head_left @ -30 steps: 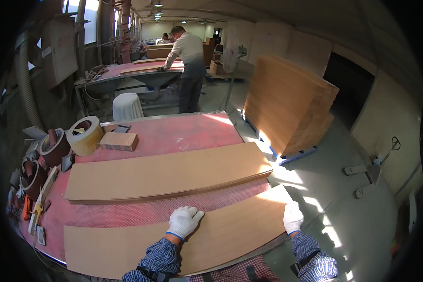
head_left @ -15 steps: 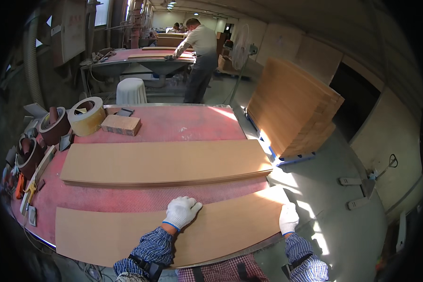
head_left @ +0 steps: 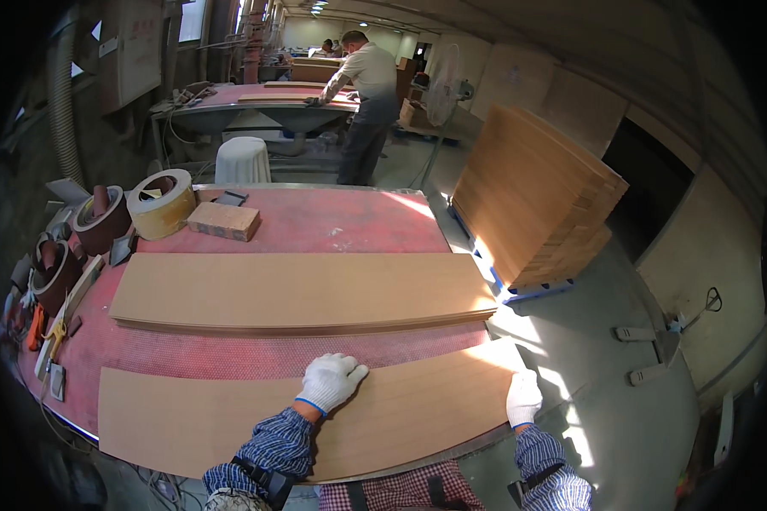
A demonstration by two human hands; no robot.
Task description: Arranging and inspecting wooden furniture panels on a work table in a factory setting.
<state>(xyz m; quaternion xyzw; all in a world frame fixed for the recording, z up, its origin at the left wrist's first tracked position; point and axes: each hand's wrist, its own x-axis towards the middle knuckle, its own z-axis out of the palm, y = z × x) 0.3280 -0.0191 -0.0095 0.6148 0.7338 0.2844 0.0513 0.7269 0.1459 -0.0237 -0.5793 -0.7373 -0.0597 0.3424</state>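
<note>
A long, light-brown wooden board [head_left: 204,417] lies along the near edge of the red table. My left hand [head_left: 332,381], in a white knit glove, is closed at the far long edge of this board, near its middle, fingers curled over that edge. Around the right end of the board closes my right hand [head_left: 524,399], gloved the same way; its fingertips are partly hidden. Beyond them, a low stack of similar boards [head_left: 302,285] rests across the table, apart from the near one.
Rolls of abrasive belt [head_left: 102,223], a tape roll [head_left: 160,206] and a brick-like block [head_left: 223,221] sit at the table's left and back. A tall panel stack [head_left: 533,200] stands on a blue pallet [head_left: 537,291] at right. A co-worker [head_left: 368,94] leans over another table.
The view has shifted very slightly. Both hands keep their places on the board, and the board has hardly moved.
</note>
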